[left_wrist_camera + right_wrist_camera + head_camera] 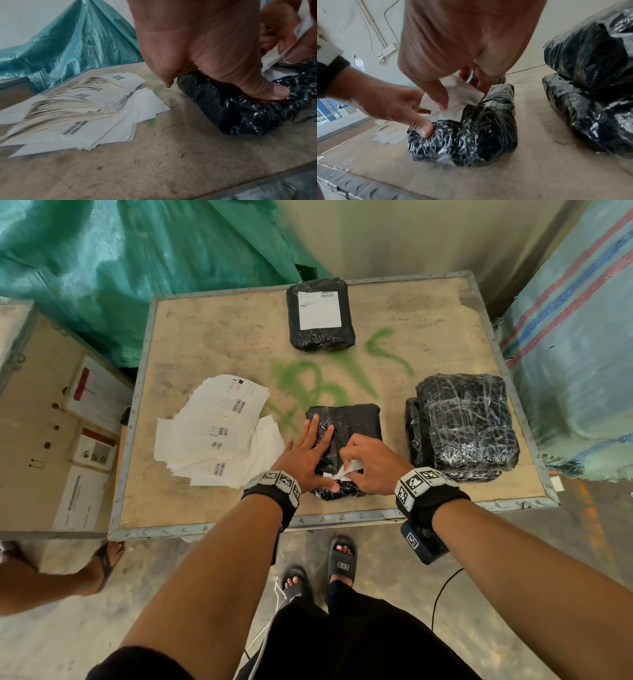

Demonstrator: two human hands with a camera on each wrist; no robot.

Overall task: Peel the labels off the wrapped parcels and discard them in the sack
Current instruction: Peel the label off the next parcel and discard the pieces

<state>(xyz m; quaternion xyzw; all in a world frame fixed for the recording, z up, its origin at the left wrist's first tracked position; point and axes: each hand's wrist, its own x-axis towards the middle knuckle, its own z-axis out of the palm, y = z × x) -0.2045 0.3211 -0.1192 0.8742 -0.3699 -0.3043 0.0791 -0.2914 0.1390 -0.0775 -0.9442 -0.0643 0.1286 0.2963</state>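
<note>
A black film-wrapped parcel (356, 422) (471, 135) (248, 108) lies near the crate top's front edge. My left hand (308, 453) (385, 105) (197, 47) lies flat on it with straight fingers, its thumb pressing the near end. My right hand (370, 463) (462, 54) pinches a crumpled white label (349, 470) (458, 97) (281, 56), partly lifted off the parcel's near top. Another parcel (320, 314) at the far edge carries a flat white label (318, 309). Stacked parcels (462, 426) (594, 81) without labels sit at the right.
A loose pile of peeled labels (215, 433) (77, 108) lies on the wooden crate top (222, 337) left of my hands. A green woven sack (102, 268) hangs behind at the left, a pale striped one (582, 354) at the right. Another person's foot (106, 559) stands at lower left.
</note>
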